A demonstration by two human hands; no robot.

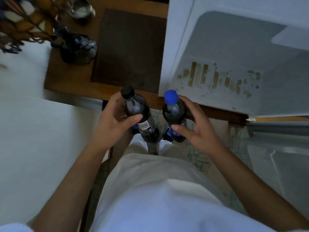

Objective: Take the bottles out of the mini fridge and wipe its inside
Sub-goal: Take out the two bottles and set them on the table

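Observation:
My left hand [113,121] grips a dark bottle with a black cap [135,111], held upright in front of my body. My right hand [195,128] grips a second dark bottle with a blue cap [173,113] beside it. Both bottles hang in the air just before the front edge of a wooden table [70,81]. The white mini fridge top [217,56], with worn sticker marks, fills the upper right. Its inside is not visible from here.
A dark mat [130,51] lies on the wooden table. A dark crumpled bag [78,49] and a glass jar [83,9] stand at the table's back left. White surfaces lie to the left. Patterned floor shows below, near my legs.

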